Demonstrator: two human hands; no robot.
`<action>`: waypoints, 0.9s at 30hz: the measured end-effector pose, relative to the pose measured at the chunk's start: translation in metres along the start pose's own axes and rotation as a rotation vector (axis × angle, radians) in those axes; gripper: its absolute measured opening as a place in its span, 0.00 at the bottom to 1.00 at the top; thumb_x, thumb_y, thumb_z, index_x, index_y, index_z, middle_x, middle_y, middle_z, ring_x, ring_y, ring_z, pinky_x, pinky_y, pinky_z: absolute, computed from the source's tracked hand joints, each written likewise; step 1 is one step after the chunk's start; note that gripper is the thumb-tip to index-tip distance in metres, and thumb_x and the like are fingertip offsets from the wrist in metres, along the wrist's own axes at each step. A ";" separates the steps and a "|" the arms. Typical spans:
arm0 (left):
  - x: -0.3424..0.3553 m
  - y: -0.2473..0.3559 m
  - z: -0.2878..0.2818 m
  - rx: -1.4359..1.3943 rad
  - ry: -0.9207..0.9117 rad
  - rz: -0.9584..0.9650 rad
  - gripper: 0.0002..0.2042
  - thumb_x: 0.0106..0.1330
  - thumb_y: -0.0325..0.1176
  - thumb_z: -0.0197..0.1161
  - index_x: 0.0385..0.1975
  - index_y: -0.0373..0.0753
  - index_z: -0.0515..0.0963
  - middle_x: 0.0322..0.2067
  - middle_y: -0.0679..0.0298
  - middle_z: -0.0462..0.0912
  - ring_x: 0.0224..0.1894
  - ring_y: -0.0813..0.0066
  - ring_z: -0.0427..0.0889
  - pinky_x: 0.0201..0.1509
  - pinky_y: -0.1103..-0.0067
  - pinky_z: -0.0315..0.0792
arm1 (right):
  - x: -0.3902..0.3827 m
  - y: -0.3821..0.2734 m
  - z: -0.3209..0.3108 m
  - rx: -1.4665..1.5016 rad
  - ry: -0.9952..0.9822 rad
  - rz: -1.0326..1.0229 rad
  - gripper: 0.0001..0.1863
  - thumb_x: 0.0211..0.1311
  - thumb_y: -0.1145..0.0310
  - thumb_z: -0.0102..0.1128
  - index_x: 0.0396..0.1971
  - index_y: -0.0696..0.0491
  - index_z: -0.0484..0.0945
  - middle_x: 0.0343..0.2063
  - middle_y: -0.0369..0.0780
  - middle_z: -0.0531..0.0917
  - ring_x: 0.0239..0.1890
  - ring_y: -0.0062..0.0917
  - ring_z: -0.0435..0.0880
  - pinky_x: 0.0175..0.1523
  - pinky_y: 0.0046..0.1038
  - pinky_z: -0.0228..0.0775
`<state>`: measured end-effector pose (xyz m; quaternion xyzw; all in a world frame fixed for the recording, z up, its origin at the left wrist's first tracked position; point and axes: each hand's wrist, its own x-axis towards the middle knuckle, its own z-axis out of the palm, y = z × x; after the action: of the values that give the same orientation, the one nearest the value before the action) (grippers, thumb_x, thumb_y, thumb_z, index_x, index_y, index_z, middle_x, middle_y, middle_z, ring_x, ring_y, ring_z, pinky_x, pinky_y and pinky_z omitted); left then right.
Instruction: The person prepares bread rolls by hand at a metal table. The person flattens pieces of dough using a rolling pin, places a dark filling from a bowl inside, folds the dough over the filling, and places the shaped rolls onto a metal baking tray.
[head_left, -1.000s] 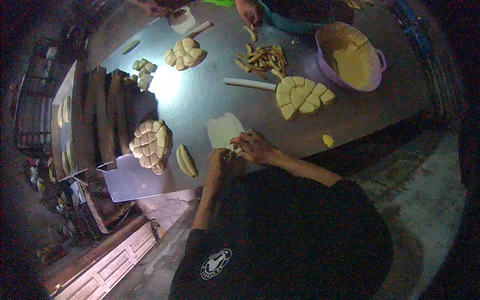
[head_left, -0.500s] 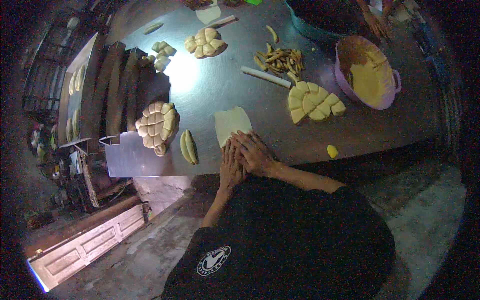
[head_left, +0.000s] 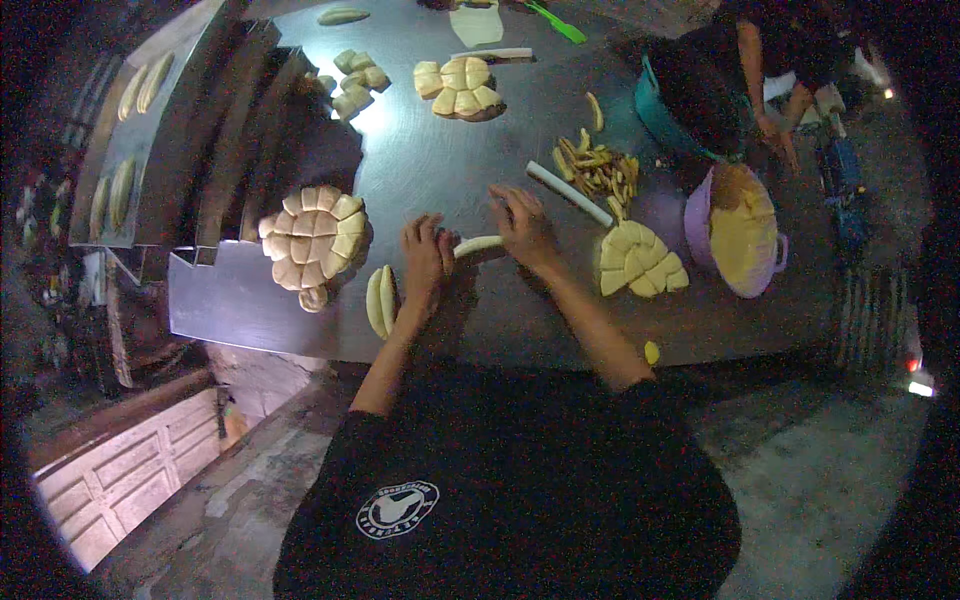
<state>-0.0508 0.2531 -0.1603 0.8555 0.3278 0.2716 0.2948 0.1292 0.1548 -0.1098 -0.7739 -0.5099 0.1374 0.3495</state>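
Observation:
A pale rolled length of dough (head_left: 474, 245) lies on the metal table (head_left: 420, 330), stretched between my hands. My left hand (head_left: 428, 252) is at its left end, fingers bent but apart. My right hand (head_left: 526, 228) is at the right end, fingers spread and slightly curved. Beside my left forearm lie dough strips (head_left: 382, 300), with a cluster of cut dough pieces (head_left: 312, 240) farther left. Right of my right hand are a white rolling rod (head_left: 568, 192), another cut dough cluster (head_left: 640, 260) and a pile of banana pieces (head_left: 593, 165).
A purple tub of yellow mixture (head_left: 740, 240) and a teal tub (head_left: 680, 120) stand at the right, near another person's hand (head_left: 768, 130). Metal trays (head_left: 140, 140) are stacked left. More dough (head_left: 460, 85), a white sheet (head_left: 475, 22) and a green tool (head_left: 555, 22) are at the back.
The flat dough sheet under my hands is now a long roll. My hands have moved apart and farther forward, from pressing together to either end. The view has shifted.

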 end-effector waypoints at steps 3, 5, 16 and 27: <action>-0.023 0.013 -0.029 0.193 -0.152 0.131 0.17 0.67 0.37 0.55 0.53 0.38 0.72 0.51 0.56 0.73 0.53 0.58 0.71 0.55 0.62 0.64 | -0.020 -0.007 -0.011 0.016 -0.125 -0.123 0.16 0.68 0.57 0.54 0.50 0.49 0.78 0.47 0.43 0.81 0.52 0.41 0.77 0.58 0.43 0.64; -0.030 0.010 -0.011 0.347 -0.055 0.287 0.16 0.66 0.36 0.56 0.51 0.40 0.74 0.47 0.60 0.74 0.50 0.62 0.73 0.51 0.65 0.66 | -0.014 -0.009 -0.013 -0.039 -0.231 -0.248 0.15 0.68 0.56 0.55 0.46 0.49 0.81 0.44 0.43 0.82 0.47 0.39 0.80 0.53 0.39 0.71; -0.065 0.040 -0.117 -0.410 0.166 -0.571 0.10 0.69 0.35 0.57 0.42 0.35 0.77 0.37 0.50 0.77 0.41 0.50 0.77 0.46 0.63 0.69 | 0.088 -0.107 0.049 0.373 -1.317 0.075 0.21 0.74 0.53 0.46 0.42 0.57 0.79 0.37 0.36 0.82 0.39 0.22 0.78 0.49 0.26 0.70; -0.135 0.025 -0.121 0.169 0.502 -0.737 0.15 0.62 0.29 0.63 0.48 0.36 0.76 0.39 0.55 0.76 0.46 0.58 0.75 0.50 0.64 0.68 | 0.095 -0.155 0.148 0.123 -1.093 -1.025 0.09 0.60 0.71 0.62 0.40 0.56 0.80 0.38 0.43 0.81 0.43 0.35 0.81 0.51 0.34 0.73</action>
<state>-0.2062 0.1798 -0.0980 0.6104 0.6927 0.3200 0.2124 -0.0207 0.3350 -0.0971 -0.2403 -0.8986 0.3504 0.1093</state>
